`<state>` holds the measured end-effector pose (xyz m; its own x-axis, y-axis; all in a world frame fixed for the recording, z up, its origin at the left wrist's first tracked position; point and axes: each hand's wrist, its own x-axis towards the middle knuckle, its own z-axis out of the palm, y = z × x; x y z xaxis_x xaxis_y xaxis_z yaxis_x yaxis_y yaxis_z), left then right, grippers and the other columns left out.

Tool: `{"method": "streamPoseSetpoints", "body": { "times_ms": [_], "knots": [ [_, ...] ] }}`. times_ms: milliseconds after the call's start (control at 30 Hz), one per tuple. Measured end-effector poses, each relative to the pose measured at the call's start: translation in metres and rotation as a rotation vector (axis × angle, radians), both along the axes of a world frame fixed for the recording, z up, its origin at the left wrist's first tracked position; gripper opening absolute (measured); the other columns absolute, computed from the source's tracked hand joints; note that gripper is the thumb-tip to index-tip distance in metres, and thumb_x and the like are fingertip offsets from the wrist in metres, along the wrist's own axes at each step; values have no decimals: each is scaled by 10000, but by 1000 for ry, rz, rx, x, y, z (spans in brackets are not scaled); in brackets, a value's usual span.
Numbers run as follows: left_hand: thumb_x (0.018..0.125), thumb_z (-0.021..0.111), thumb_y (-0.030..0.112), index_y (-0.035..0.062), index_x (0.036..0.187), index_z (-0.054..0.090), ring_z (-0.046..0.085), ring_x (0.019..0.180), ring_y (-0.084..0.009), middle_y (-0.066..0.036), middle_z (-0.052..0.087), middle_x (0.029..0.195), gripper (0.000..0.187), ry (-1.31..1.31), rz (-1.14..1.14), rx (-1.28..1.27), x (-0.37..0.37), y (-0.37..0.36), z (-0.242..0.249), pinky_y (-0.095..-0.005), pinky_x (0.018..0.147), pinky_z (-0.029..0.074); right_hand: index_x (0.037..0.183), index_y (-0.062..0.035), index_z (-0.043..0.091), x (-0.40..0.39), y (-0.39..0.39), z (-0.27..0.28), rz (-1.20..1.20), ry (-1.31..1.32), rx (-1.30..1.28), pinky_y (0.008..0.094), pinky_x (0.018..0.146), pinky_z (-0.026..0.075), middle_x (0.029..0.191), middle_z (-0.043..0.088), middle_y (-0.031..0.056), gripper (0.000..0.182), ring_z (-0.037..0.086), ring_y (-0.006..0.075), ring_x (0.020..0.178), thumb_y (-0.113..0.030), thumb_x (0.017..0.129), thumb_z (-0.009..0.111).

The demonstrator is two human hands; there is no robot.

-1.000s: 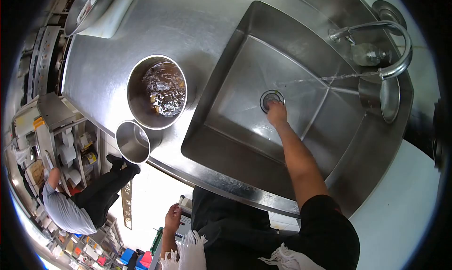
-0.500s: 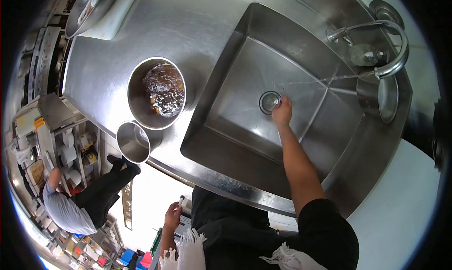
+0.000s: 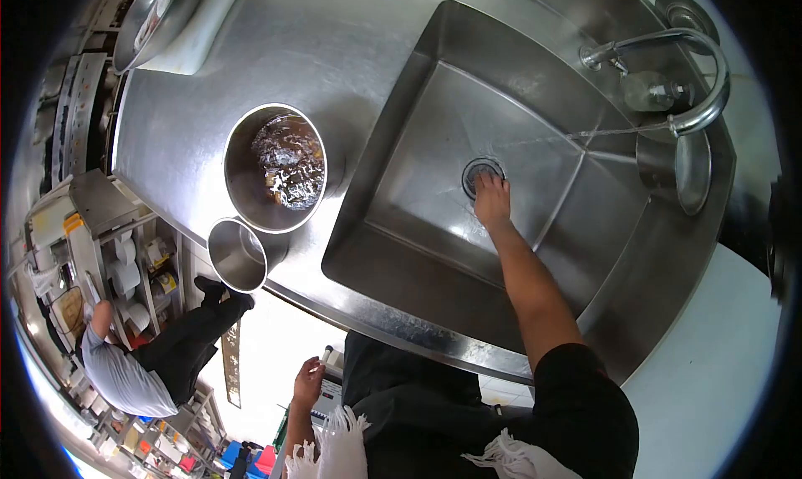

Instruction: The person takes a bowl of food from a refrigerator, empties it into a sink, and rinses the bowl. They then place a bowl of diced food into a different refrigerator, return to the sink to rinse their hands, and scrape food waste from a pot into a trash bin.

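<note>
My right hand (image 3: 493,202) reaches down into the steel sink (image 3: 409,178). Its fingers lie stretched out over the dark round drain (image 3: 471,183), covering part of it. Low at my side, my left hand (image 3: 308,384) is closed around a short white stick with a dark tip (image 3: 326,355), whose kind I cannot make out. A thin stream of water runs from the curved faucet (image 3: 702,121) into the sink.
A large steel pot (image 3: 230,178) with brown liquid stands left of the sink, touching a smaller steel pot (image 3: 225,258) at the counter's edge. A steel bowl (image 3: 188,15) sits farther back. Another person (image 3: 134,379) is by the shelves at left.
My right hand has shifted slightly left, from the drain's right rim to over its opening, and its fingers now stretch across it. The left hand has barely moved.
</note>
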<state>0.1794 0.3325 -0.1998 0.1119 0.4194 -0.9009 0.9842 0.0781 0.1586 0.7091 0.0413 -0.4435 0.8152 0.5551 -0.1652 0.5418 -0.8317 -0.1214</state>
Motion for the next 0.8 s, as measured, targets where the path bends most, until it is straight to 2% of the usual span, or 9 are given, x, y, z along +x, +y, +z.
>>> {"method": "streamPoseSetpoints", "body": {
  "times_ms": [100, 200, 300, 400, 600, 700, 800],
  "knots": [
    [985, 629, 245, 26, 1356, 535, 655, 1017, -196, -138, 658, 1191, 441, -9, -36, 8, -5, -1, 2, -307, 873, 526, 1136, -75, 692, 1, 7, 6, -11, 107, -163, 426, 952, 395, 1234, 627, 54, 306, 547, 258, 1112, -139, 874, 548],
    [982, 632, 247, 26, 1356, 536, 652, 1025, -203, -141, 661, 1187, 445, -11, -47, 16, -12, -1, -6, -313, 891, 523, 1090, -94, 714, -1, 5, 4, 22, 105, -151, 425, 946, 396, 1224, 624, 40, 274, 543, 256, 1095, -144, 883, 541],
    [980, 629, 248, 24, 1351, 542, 648, 1036, -207, -147, 662, 1189, 442, -12, -27, 30, -7, -3, -3, -316, 905, 519, 1116, -105, 705, 5, 4, 4, 17, 175, -207, 423, 943, 397, 1210, 622, 32, 282, 539, 250, 1100, -151, 886, 547],
    [982, 623, 249, 21, 1349, 545, 647, 1041, -211, -153, 662, 1193, 439, -9, -26, 34, -4, -2, 1, -319, 913, 517, 1116, -87, 711, 3, 0, 4, 45, 48, -95, 450, 997, 380, 1183, 655, 47, 298, 536, 258, 1128, -172, 919, 505],
    [982, 618, 254, 18, 1350, 545, 658, 1032, -220, -158, 665, 1189, 443, -6, -50, 42, 2, -2, 9, -324, 903, 524, 1202, -81, 669, -16, 0, -10, 38, -29, -218, 467, 1059, 349, 1218, 638, 69, 341, 522, 263, 1175, -182, 927, 495],
    [982, 620, 254, 18, 1345, 548, 660, 1028, -219, -154, 666, 1181, 439, -19, -60, 54, 7, -4, 14, -323, 897, 527, 1150, -75, 695, -16, 4, -2, 4, 98, -250, 483, 1054, 347, 1205, 647, 71, 321, 518, 268, 1202, -186, 922, 499],
    [981, 624, 254, 22, 1343, 549, 658, 1021, -215, -148, 665, 1171, 437, -43, -41, 51, -5, -4, 6, -320, 894, 528, 1074, -82, 722, -4, 9, 1, -32, 156, -243, 491, 1006, 394, 1134, 672, 92, 284, 569, 299, 1151, -184, 902, 521]
  ]
}}
